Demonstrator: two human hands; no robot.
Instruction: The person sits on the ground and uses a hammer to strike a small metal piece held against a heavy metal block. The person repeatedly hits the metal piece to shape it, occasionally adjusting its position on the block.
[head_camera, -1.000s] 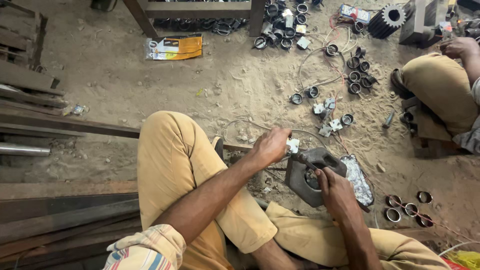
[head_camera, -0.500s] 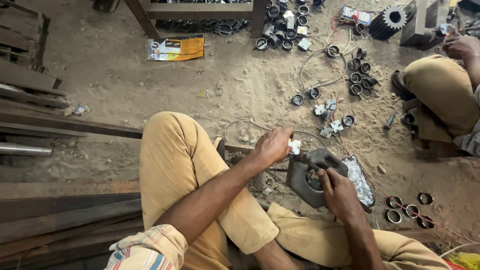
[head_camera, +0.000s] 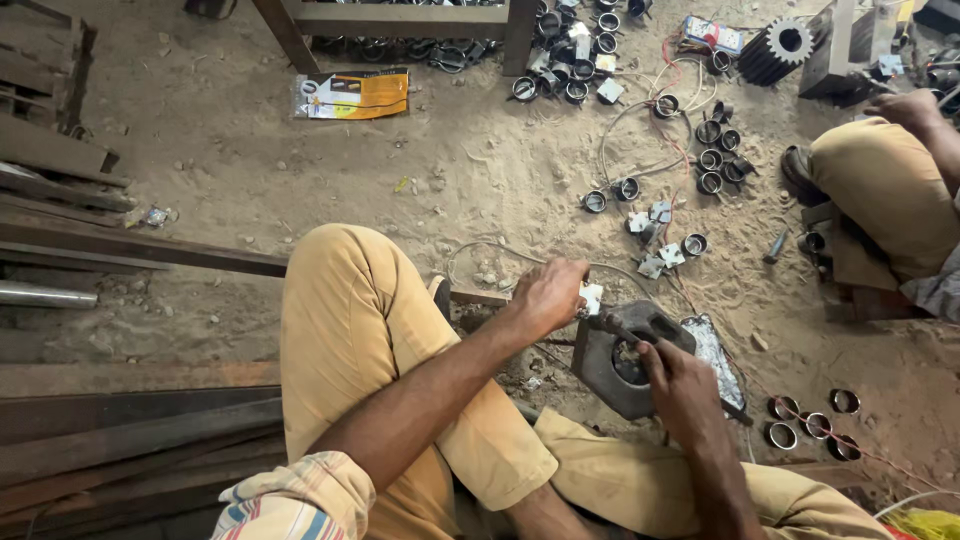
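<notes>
I sit on a dirt floor with my knees bent. My left hand (head_camera: 548, 293) pinches a small flat metal piece (head_camera: 592, 297) over a heavy dark metal block (head_camera: 600, 368) with a round hole. My right hand (head_camera: 680, 385) grips a dark tool (head_camera: 618, 326) whose tip meets the small piece on top of the block. A crinkled silvery sheet (head_camera: 712, 352) lies just right of the block.
Several short metal rings (head_camera: 808, 420) lie at the right, more rings (head_camera: 716, 158) and small plates (head_camera: 652, 228) with wires farther off. Another person (head_camera: 880, 205) sits at the upper right. Long steel bars (head_camera: 130, 245) lie at the left, a yellow packet (head_camera: 352, 93) ahead.
Both hands stay at the block; the view has shifted only slightly, and the tool and small piece are in about the same place.
</notes>
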